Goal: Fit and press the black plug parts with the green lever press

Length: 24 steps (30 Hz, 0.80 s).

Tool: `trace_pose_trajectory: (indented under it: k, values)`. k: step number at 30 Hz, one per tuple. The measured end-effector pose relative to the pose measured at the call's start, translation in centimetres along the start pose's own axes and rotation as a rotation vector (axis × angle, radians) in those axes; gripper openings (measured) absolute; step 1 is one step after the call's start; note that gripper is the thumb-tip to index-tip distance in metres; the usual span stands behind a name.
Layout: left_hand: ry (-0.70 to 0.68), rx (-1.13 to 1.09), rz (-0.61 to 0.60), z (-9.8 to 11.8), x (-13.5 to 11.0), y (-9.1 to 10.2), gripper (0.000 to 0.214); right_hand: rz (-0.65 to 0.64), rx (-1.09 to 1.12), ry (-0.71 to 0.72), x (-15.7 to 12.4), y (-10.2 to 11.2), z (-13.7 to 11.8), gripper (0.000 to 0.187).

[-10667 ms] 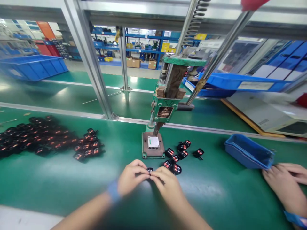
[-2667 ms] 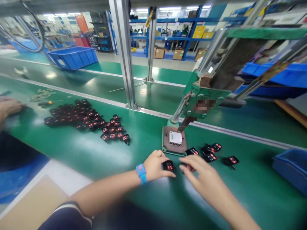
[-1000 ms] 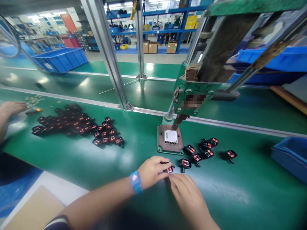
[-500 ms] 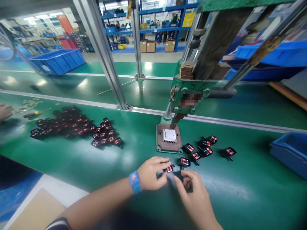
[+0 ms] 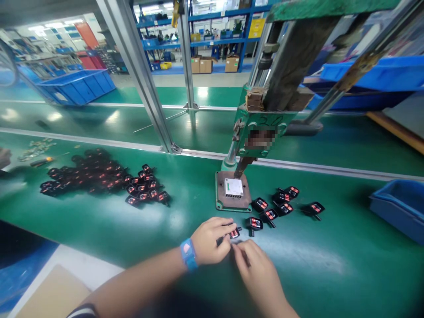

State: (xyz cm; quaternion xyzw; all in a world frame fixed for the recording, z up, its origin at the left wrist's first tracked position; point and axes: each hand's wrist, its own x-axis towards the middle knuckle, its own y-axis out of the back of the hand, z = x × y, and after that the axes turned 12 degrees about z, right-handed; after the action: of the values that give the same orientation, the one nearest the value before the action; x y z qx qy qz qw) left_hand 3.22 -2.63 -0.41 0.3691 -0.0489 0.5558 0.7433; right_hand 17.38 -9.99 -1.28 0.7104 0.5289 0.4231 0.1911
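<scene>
My left hand [image 5: 209, 240], a blue band [image 5: 188, 254] at its wrist, is closed on a small black housing [image 5: 235, 232] with red and silver parts inside, low over the green bench. Close by on the right, my right hand [image 5: 257, 267] has thumb and fingers pinched together at the housing's near side. Whatever lies between those fingertips is too small and hidden to make out. Just beyond the hands sits another black housing [image 5: 255, 223], and several more [image 5: 270, 215] lie scattered to its right.
A green hand press [image 5: 261, 132] stands ahead, with a white block [image 5: 234, 187] on its base plate [image 5: 223, 202]. A heap of black housings [image 5: 96, 172] spreads left, near a screwdriver [image 5: 41, 162] and another person's hand [image 5: 4, 157]. A blue bin [image 5: 397, 212] is at right.
My right hand has moved left, up to the housing, and its fingers have closed into a pinch. My left hand keeps its hold in about the same place.
</scene>
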Motion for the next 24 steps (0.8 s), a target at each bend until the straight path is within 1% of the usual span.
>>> trace_pose_trajectory:
  k: [3, 6, 9, 10, 11, 13, 15, 16, 17, 18, 20, 22, 23, 24]
  values:
    - [0.018, -0.006, 0.077, 0.2, 0.2, -0.4, 0.027, 0.001, -0.033, -0.028, -0.3, -0.2, 0.6, 0.023]
    - [0.042, 0.008, 0.105, 0.1, 0.2, -1.1, 0.026, -0.017, -0.125, -0.012, -0.3, 0.0, 0.9, 0.023]
    - [0.074, 0.046, 0.045, 0.0, 0.0, -1.6, 0.022, -0.102, -0.152, -0.023, -0.1, 1.1, 1.3, 0.025]
    - [0.086, 0.066, 0.021, 0.0, -0.1, -1.6, 0.022, -0.107, -0.141, -0.043, 0.1, 1.6, 1.4, 0.025]
    - [0.098, 0.085, 0.000, -0.1, -0.3, -1.4, 0.023, -0.078, -0.136, -0.066, 0.3, 2.1, 1.6, 0.023]
    - [0.122, 0.120, -0.030, -0.8, -0.6, -0.5, 0.024, 0.062, -0.177, -0.095, 1.2, 2.9, 2.1, 0.021]
    - [0.156, 0.168, -0.037, -2.0, -0.9, 1.4, 0.023, 0.201, -0.265, -0.068, 2.2, 3.3, 2.6, 0.031]
    - [0.181, 0.208, -0.023, -2.7, -0.9, 2.6, 0.023, 0.227, -0.304, -0.032, 2.7, 3.3, 2.8, 0.035]
    - [0.209, 0.260, 0.003, -3.5, -0.9, 3.9, 0.024, 0.225, -0.328, 0.008, 3.1, 3.2, 3.0, 0.036]
    - [0.233, 0.320, 0.044, -4.2, -0.8, 5.2, 0.028, 0.205, -0.334, 0.046, 3.4, 2.9, 3.1, 0.034]
    - [0.223, 0.451, 0.130, -4.9, -0.4, 7.2, 0.045, 0.145, -0.284, 0.109, 3.8, 2.1, 3.0, 0.021]
    - [0.139, 0.545, 0.186, -4.6, 0.1, 7.9, 0.059, 0.066, -0.173, 0.158, 3.6, 1.3, 2.5, 0.011]
    - [0.083, 0.549, 0.164, -4.1, 0.2, 7.7, 0.062, 0.018, -0.111, 0.183, 3.5, 1.0, 2.1, 0.008]
    - [0.037, 0.515, 0.106, -3.5, 0.3, 7.1, 0.063, -0.037, -0.055, 0.210, 3.4, 0.9, 1.7, 0.008]
